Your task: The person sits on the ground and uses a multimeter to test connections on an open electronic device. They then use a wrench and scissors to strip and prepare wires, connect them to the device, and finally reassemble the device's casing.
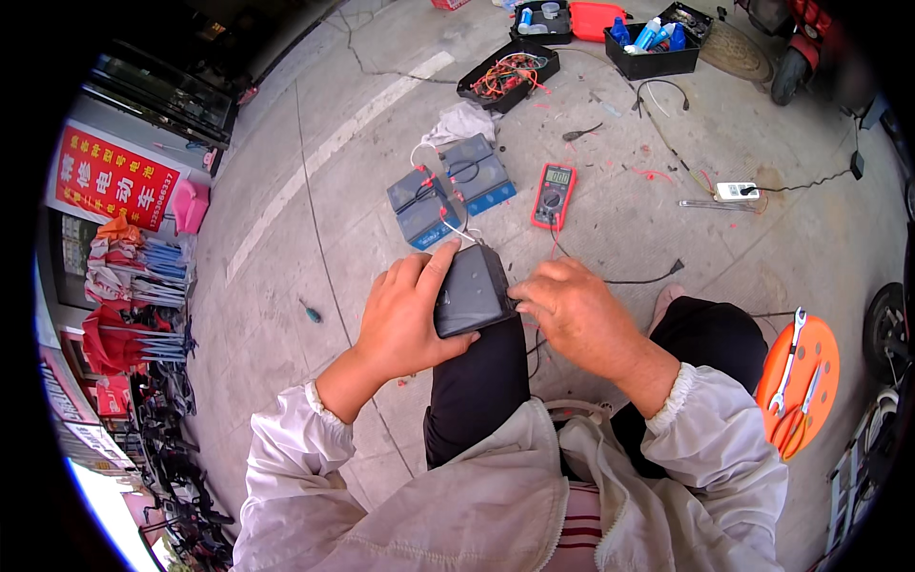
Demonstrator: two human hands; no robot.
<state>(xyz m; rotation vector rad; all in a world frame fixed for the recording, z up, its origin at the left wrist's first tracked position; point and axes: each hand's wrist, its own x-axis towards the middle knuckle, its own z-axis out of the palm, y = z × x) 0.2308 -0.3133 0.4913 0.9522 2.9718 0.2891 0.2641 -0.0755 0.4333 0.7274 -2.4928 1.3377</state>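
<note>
My left hand (pixel 408 303) is closed round a dark grey battery-like block (pixel 469 294) held over my knee, with the thumb along its lower edge and fingers along its far left side. Against the block's right edge, my right hand (pixel 579 313) has its fingertips pinched together; what is between them is too small to make out. Beyond the block, two grey-topped batteries with blue sides lie on the ground, a left one (pixel 416 200) and a right one (pixel 474 167), with wires and red terminals on them. A red multimeter (pixel 554 197) lies to their right, its display lit.
An orange round seat (pixel 810 372) at right carries a wrench (pixel 789 357) and orange-handled scissors (pixel 793 429). A white power strip (pixel 737 192), a box of wires (pixel 505 78) and a black toolbox (pixel 652 63) are farther off. A green-handled screwdriver (pixel 310 311) lies left.
</note>
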